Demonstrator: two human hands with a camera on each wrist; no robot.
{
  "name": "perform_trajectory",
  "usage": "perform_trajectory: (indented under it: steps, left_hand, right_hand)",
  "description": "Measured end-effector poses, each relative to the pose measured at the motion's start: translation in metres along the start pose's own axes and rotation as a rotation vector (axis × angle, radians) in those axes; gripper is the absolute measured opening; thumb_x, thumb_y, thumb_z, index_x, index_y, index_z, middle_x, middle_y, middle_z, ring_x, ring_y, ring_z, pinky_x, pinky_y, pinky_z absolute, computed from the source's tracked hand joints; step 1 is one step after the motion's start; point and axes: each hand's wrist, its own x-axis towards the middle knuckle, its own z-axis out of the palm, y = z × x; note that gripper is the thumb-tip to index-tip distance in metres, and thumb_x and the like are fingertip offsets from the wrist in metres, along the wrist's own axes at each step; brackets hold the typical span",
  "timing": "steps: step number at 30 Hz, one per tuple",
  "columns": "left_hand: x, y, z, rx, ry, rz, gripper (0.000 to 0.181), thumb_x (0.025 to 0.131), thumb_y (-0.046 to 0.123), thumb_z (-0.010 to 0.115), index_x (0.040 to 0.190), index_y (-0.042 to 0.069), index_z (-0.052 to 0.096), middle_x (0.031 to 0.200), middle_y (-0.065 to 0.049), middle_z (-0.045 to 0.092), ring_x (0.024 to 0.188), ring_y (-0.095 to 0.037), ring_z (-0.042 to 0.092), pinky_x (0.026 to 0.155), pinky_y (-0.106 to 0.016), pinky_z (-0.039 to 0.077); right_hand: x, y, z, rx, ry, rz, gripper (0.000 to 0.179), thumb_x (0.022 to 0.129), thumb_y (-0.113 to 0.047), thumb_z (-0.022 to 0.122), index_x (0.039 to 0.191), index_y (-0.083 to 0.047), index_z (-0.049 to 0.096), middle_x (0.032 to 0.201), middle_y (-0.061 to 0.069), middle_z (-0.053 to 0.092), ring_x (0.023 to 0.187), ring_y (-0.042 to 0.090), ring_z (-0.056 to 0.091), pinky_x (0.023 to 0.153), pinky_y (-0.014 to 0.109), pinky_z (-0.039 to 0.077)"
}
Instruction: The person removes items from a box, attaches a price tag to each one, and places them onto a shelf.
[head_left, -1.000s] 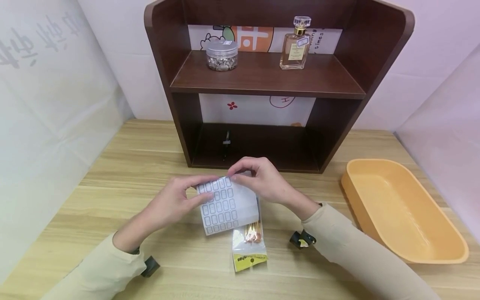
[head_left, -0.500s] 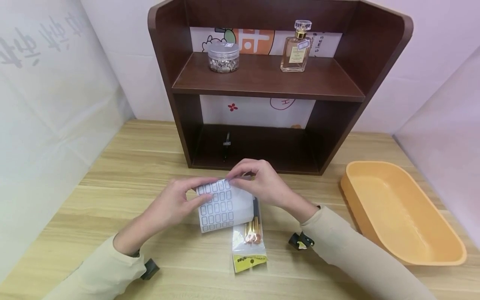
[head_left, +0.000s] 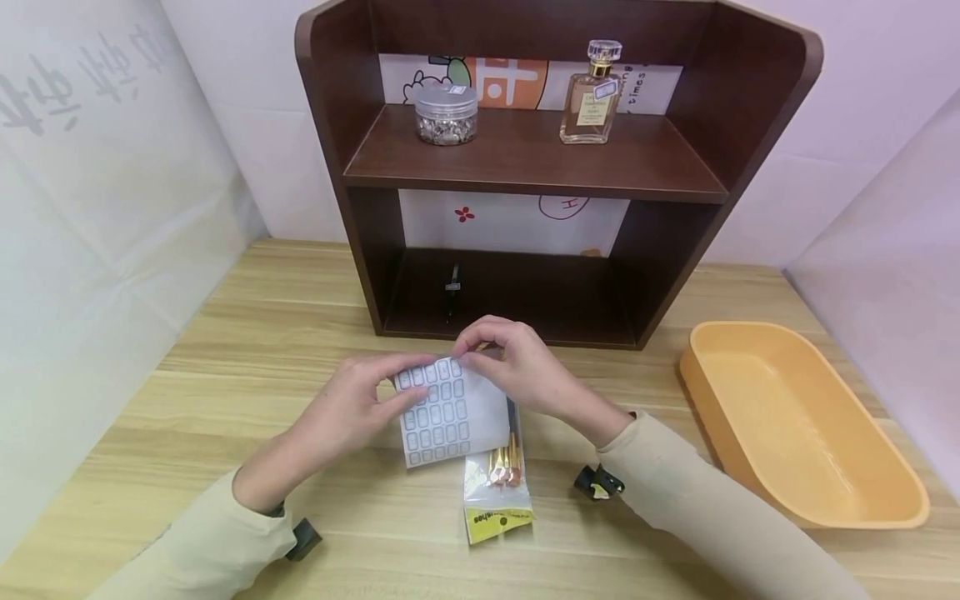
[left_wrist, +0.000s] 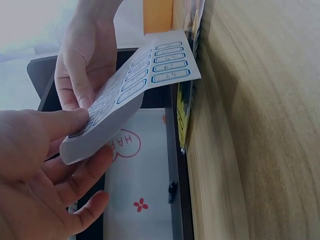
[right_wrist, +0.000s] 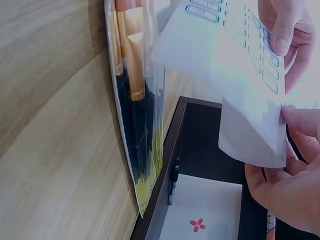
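Between both hands, over the table, is a white sheet of sticker labels (head_left: 437,417) with rows of blue-framed labels on its left part and a bare right part. My left hand (head_left: 351,410) pinches its upper left edge, thumb on the printed face and fingers behind. My right hand (head_left: 517,360) pinches the top edge with thumb and fingertips, beside the last printed column. The bare part bends back in the right wrist view, near that hand (right_wrist: 295,185). Partly under the sheet in the head view lies a clear packet of makeup brushes (head_left: 498,492) with a yellow end.
A dark brown two-tier shelf (head_left: 525,183) stands behind the hands. It holds a clear lidded jar (head_left: 446,117), a perfume bottle (head_left: 591,104) and, on the lower level, a black pen (head_left: 453,292), each with a small label. An orange tray (head_left: 802,425) sits at the right.
The sheet's lower right part has lifted and shifted slightly left, baring more of the brushes. Both hands keep nearly the same grip and place.
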Motion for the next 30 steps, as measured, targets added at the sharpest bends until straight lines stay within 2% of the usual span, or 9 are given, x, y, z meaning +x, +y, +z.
perform_trajectory:
  steps: [4, 7, 9, 12, 20, 26, 30]
  left_hand:
    - [0.0009, 0.0002, 0.0018, 0.114, 0.051, 0.084, 0.040, 0.089, 0.015, 0.079, 0.126, 0.007, 0.069, 0.118, -0.005, 0.072, 0.106, -0.019, 0.069, 0.095, -0.044, 0.051]
    - [0.0012, -0.0004, 0.0031, 0.181, 0.089, 0.137, 0.040, 0.088, 0.017, 0.080, 0.125, 0.007, 0.069, 0.117, -0.005, 0.072, 0.107, -0.021, 0.069, 0.094, -0.046, 0.048]
    - [0.0013, -0.0010, 0.0036, 0.192, 0.101, 0.149, 0.039, 0.088, 0.017, 0.080, 0.124, 0.007, 0.070, 0.116, -0.005, 0.073, 0.106, -0.021, 0.069, 0.092, -0.045, 0.049]
    - [0.0014, -0.0019, 0.0035, 0.189, 0.105, 0.141, 0.039, 0.088, 0.018, 0.080, 0.124, 0.008, 0.070, 0.115, -0.004, 0.073, 0.104, -0.020, 0.070, 0.089, -0.042, 0.048]
    - [0.0007, -0.0033, 0.0012, 0.170, 0.115, 0.090, 0.038, 0.088, 0.020, 0.079, 0.124, 0.010, 0.070, 0.113, -0.003, 0.074, 0.098, -0.017, 0.071, 0.086, -0.041, 0.048]
    - [0.0020, -0.0026, -0.0025, 0.136, 0.127, 0.084, 0.038, 0.088, 0.018, 0.080, 0.125, 0.012, 0.070, 0.112, -0.002, 0.074, 0.095, -0.015, 0.071, 0.090, -0.044, 0.049]
    - [0.0034, -0.0027, -0.0027, 0.131, 0.136, 0.103, 0.037, 0.088, 0.018, 0.080, 0.124, 0.011, 0.071, 0.110, -0.002, 0.075, 0.090, -0.013, 0.071, 0.088, -0.042, 0.050]
  right_hand:
    - [-0.0005, -0.0004, 0.0021, 0.009, 0.011, -0.001, 0.010, 0.095, 0.001, 0.067, 0.096, -0.008, 0.071, 0.112, 0.003, 0.065, 0.108, 0.019, 0.060, 0.096, 0.036, 0.053]
    - [-0.0013, -0.0005, 0.0022, 0.002, 0.015, 0.002, 0.009, 0.095, 0.000, 0.067, 0.097, -0.009, 0.070, 0.119, 0.007, 0.064, 0.115, 0.020, 0.058, 0.100, 0.037, 0.050]
    - [-0.0018, -0.0007, 0.0020, 0.000, 0.013, 0.007, 0.009, 0.096, -0.001, 0.066, 0.097, -0.010, 0.070, 0.123, 0.009, 0.063, 0.117, 0.021, 0.058, 0.102, 0.039, 0.049]
    - [-0.0025, -0.0009, 0.0015, 0.001, 0.007, 0.008, 0.009, 0.096, -0.003, 0.066, 0.098, -0.011, 0.069, 0.126, 0.010, 0.063, 0.119, 0.022, 0.057, 0.102, 0.043, 0.048]
    - [-0.0051, -0.0015, -0.0006, -0.031, 0.031, -0.031, 0.009, 0.097, -0.008, 0.066, 0.098, -0.016, 0.068, 0.128, 0.002, 0.061, 0.119, 0.020, 0.055, 0.102, 0.048, 0.047]
    - [-0.0067, -0.0026, -0.0032, -0.088, 0.039, -0.123, 0.011, 0.096, -0.006, 0.068, 0.100, -0.017, 0.067, 0.128, -0.001, 0.060, 0.117, 0.016, 0.055, 0.098, 0.041, 0.051]
    - [-0.0061, -0.0030, -0.0039, -0.101, 0.061, -0.198, 0.019, 0.091, -0.003, 0.073, 0.108, -0.012, 0.069, 0.124, 0.000, 0.062, 0.112, 0.017, 0.057, 0.092, 0.038, 0.054]
